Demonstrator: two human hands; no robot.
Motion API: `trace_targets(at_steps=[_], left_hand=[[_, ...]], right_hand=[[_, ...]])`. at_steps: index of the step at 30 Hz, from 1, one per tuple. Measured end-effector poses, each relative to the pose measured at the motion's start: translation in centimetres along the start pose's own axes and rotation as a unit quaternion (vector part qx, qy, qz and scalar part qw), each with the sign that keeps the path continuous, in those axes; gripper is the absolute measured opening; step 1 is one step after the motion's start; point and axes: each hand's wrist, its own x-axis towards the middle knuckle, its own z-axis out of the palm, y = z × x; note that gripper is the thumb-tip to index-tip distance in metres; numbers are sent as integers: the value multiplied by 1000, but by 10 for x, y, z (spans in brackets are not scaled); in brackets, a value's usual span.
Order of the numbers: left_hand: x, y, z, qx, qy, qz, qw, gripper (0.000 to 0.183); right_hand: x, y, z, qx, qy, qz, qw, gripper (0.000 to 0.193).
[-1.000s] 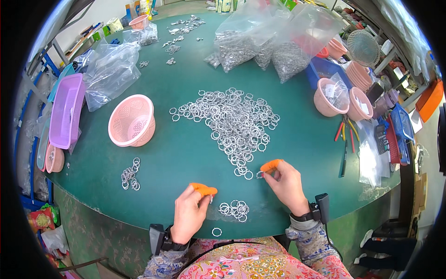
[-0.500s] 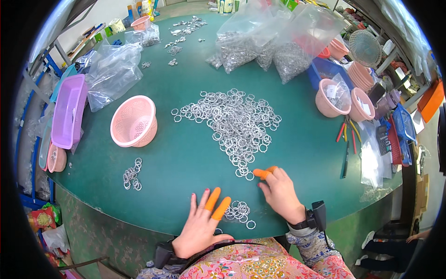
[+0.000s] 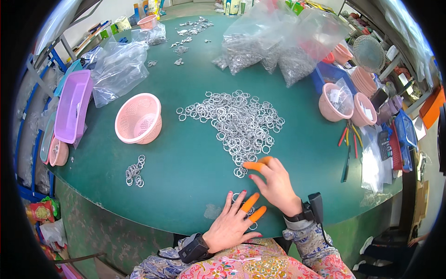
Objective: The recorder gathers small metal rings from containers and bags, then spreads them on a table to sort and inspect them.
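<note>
A large heap of silver metal rings (image 3: 244,121) lies mid-table and narrows toward me. My right hand (image 3: 277,187) is at its near tip, the orange-covered index finger touching rings and the thumb held apart from it. Close to the table's front edge, my left hand (image 3: 232,226) lies flat with fingers spread, two of them in orange finger covers. It partly hides a small group of rings (image 3: 251,212) under and beside those fingers. Another small cluster of rings (image 3: 135,172) sits to the left, below a pink plastic basket (image 3: 121,122).
A purple basket (image 3: 60,125) stands at the left edge near clear plastic bags (image 3: 118,74). Filled bags (image 3: 241,53) rest at the back. On the right are pink baskets (image 3: 327,111), pliers (image 3: 344,135), a black pen-like tool (image 3: 346,165) and a calculator (image 3: 385,145).
My left hand has slid right, now covering part of the small near group. The right hand has shifted left and slightly up against the heap's tip. The whole view has shifted slightly.
</note>
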Motion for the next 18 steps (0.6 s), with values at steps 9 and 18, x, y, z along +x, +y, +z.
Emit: trace_targets(at_steps=[9, 18], left_hand=[[-4, -26, -31, -45, 235, -64, 969, 34], [51, -60, -28, -19, 240, -102, 965, 30]], right_hand=[[2, 6, 6, -17, -25, -43, 999, 32], [0, 24, 22, -32, 17, -63, 997, 23]])
